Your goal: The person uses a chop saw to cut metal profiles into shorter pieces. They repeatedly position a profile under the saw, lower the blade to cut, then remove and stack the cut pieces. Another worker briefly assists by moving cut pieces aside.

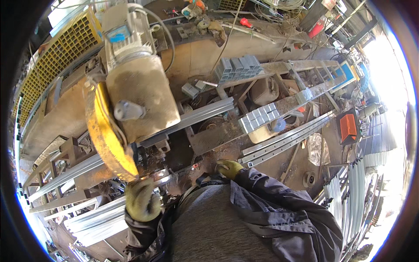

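Observation:
A cut-off saw stands at the left, with a motor (131, 37), a broad dusty metal housing (142, 94) and a yellow curved blade guard (107, 133). Just below the guard's lower end is my left hand (143, 201) in a yellowish work glove. Its outline is smeared and its fingers are bent; what they may hold is hidden. My right hand (229, 168), gloved alike, is in front of my body with fingers stretched out and nothing visible in it. Beside it end several perforated metal bars (288, 139). Long grey metal profiles (196, 115) lie on the frame behind the saw.
Short cut square tubes are stacked (238, 67) on the frame, with another row (259, 118) nearer. Long light metal lengths (98, 220) lie at lower left. An orange-faced lamp-like box (348, 126) stands at right, near bundled strips (349, 192). Yellow grating (59, 56) leans far left.

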Action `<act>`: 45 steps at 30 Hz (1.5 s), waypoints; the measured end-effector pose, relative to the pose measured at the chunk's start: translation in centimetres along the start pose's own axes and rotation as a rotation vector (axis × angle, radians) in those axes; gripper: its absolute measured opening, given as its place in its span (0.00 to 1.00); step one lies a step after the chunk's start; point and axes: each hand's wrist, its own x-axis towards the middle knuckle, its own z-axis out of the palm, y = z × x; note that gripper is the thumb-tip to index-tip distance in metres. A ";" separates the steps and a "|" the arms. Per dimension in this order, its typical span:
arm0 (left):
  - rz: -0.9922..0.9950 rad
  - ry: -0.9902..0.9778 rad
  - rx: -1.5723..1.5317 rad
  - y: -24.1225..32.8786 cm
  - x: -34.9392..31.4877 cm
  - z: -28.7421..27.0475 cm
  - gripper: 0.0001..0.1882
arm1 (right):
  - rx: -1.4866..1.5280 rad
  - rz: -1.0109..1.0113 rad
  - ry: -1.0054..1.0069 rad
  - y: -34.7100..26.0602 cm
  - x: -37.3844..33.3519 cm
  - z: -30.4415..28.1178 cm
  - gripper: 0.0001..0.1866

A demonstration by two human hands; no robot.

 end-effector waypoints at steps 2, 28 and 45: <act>-0.079 -0.064 -0.017 1.1 3.1 7.3 0.22 | 0.023 -0.041 -0.049 2.1 2.0 -1.3 0.32; -0.217 -0.919 0.462 -1.2 28.3 51.0 0.49 | 0.371 0.498 0.037 25.2 -0.7 -15.7 0.30; 0.356 -0.588 0.023 -5.9 27.3 53.7 0.42 | 0.120 0.046 1.037 23.3 -0.1 -31.9 0.35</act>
